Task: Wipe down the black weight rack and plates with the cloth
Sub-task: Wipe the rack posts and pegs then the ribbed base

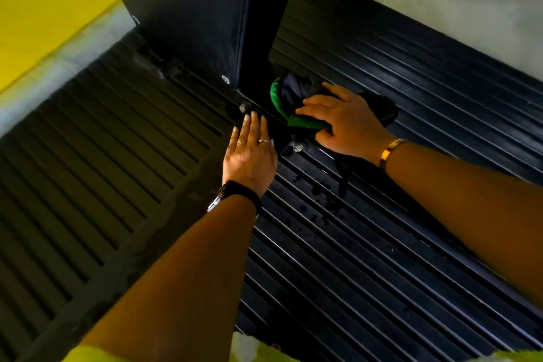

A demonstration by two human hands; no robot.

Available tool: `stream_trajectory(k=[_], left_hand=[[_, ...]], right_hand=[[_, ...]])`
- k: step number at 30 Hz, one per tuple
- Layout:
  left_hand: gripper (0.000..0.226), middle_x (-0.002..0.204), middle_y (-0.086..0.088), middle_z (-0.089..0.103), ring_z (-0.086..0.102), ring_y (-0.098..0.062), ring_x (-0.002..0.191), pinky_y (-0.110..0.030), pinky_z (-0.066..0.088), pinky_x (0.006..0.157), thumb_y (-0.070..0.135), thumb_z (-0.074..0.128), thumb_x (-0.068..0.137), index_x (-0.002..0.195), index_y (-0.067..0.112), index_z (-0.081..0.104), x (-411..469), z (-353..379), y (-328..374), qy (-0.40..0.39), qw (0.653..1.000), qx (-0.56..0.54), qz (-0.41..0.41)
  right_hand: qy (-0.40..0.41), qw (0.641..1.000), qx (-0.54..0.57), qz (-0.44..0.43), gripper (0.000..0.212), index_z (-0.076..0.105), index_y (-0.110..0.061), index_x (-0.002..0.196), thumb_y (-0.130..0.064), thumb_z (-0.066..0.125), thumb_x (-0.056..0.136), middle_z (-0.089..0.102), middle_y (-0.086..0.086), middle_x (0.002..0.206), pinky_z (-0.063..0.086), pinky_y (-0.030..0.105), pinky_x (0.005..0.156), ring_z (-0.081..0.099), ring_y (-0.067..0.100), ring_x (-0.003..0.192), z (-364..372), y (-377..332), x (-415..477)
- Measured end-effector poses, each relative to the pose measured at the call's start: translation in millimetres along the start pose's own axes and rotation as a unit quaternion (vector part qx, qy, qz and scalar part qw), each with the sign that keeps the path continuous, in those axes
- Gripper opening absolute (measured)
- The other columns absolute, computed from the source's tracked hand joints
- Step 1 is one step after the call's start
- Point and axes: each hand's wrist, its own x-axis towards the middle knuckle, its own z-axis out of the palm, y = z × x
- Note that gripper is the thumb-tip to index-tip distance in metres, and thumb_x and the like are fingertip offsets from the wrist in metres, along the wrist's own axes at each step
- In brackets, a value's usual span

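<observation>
The right hand (349, 123) lies palm-down on the bunched green and black cloth (289, 97), fingers spread and nearly straight, pressing it onto the ribbed rack (382, 244) at the foot of the post (205, 9). The left hand (251, 156) rests flat just beside it, fingers straight and together, holding nothing, fingertips near a bolt (244, 107).

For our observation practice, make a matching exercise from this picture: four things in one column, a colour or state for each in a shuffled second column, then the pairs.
1 left hand
2 right hand
3 cloth
4 bracelet

A gold
B green and black
C flat on the ribbed rack, holding nothing
D pressing on the cloth

Pairs: 1-C, 2-D, 3-B, 4-A
</observation>
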Motion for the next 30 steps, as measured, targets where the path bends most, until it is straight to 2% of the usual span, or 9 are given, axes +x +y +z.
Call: stream_trajectory(k=[2,6,9,12,17,21,25,27,30], left_hand=[[0.067,0.159,-0.018,0.017,0.012,-0.029,0.149,-0.038,0.006,0.12,0.037,0.006,0.097,0.151,0.001,0.021,-0.4,0.0,0.1,-0.003,0.999,-0.014,-0.044],[0.068,0.154,-0.024,0.028,0.026,-0.035,0.144,-0.041,0.014,0.118,0.035,0.01,0.096,0.146,-0.005,0.031,-1.2,-0.5,0.5,0.02,0.998,-0.01,-0.067],[0.064,0.15,-0.026,0.036,0.034,-0.037,0.141,-0.043,0.021,0.116,0.032,0.017,0.096,0.143,-0.007,0.037,-0.4,0.5,0.6,0.019,0.998,-0.014,-0.063],[0.062,0.147,-0.026,0.039,0.037,-0.037,0.139,-0.043,0.024,0.114,0.031,0.02,0.096,0.141,-0.007,0.04,0.2,0.5,1.1,0.017,0.998,-0.018,-0.059],[0.059,0.141,-0.028,0.046,0.044,-0.039,0.133,-0.047,0.033,0.11,0.028,0.025,0.096,0.136,-0.009,0.047,1.7,4.7,-0.6,0.039,0.997,-0.031,-0.052],[0.06,0.142,-0.028,0.044,0.042,-0.039,0.135,-0.047,0.032,0.111,0.029,0.023,0.097,0.136,-0.009,0.046,2.0,6.2,-0.3,0.038,0.998,-0.035,-0.046],[0.062,0.147,-0.027,0.038,0.035,-0.037,0.139,-0.044,0.024,0.115,0.03,0.017,0.097,0.141,-0.008,0.04,1.4,6.4,-1.5,0.029,0.998,-0.026,-0.045],[0.062,0.148,-0.027,0.037,0.034,-0.037,0.14,-0.043,0.024,0.115,0.029,0.016,0.097,0.141,-0.008,0.04,0.9,6.1,-2.2,0.029,0.999,-0.013,-0.043],[0.062,0.15,-0.026,0.035,0.031,-0.036,0.142,-0.042,0.02,0.117,0.029,0.015,0.097,0.143,-0.007,0.037,2.4,1.4,-0.2,0.02,0.999,-0.005,-0.047]], right_hand=[[0.013,0.998,-0.02,0.061,0.056,0.048,-0.032,0.141,-0.037,0.041,0.085,0.044,-0.005,0.146,0.033,0.057,0.103,0.024,0.035,0.142,2.2,-7.6,10.6],[0.009,0.991,-0.028,0.132,0.055,0.029,-0.035,0.15,-0.033,0.045,0.097,0.025,-0.009,0.157,0.02,0.053,0.11,0.005,0.034,0.147,5.3,-34.4,55.0],[-0.022,0.993,-0.073,0.087,0.057,0.022,-0.034,0.152,-0.033,0.041,0.098,0.02,-0.011,0.159,0.018,0.055,0.111,-0.002,0.033,0.148,7.8,-53.6,73.0],[-0.024,0.995,-0.083,0.04,0.059,0.027,-0.035,0.151,-0.028,0.043,0.094,0.026,-0.011,0.157,0.02,0.053,0.11,0.002,0.029,0.148,9.9,-49.3,59.7],[-0.029,0.99,-0.106,-0.091,0.059,0.052,-0.032,0.137,-0.035,0.035,0.08,0.051,-0.005,0.141,0.038,0.061,0.094,0.033,0.037,0.138,13.6,-19.7,14.6],[0.025,0.998,-0.053,0.014,0.055,0.056,-0.033,0.132,-0.038,0.04,0.08,0.053,-0.005,0.137,0.038,0.06,0.089,0.036,0.041,0.134,16.4,-15.5,1.8],[0.042,0.978,-0.04,0.202,0.052,0.04,-0.035,0.144,-0.032,0.049,0.093,0.035,-0.004,0.151,0.027,0.055,0.103,0.013,0.042,0.143,14.7,-46.5,40.8],[0.034,0.977,-0.051,0.205,0.053,0.037,-0.033,0.147,-0.03,0.048,0.095,0.033,-0.004,0.152,0.025,0.055,0.104,0.007,0.043,0.144,13.5,-63.3,62.9],[0.001,0.99,-0.082,0.115,0.055,0.032,-0.034,0.149,-0.029,0.046,0.096,0.03,-0.007,0.154,0.025,0.055,0.105,0.004,0.039,0.146,15.1,-73.2,71.6]])
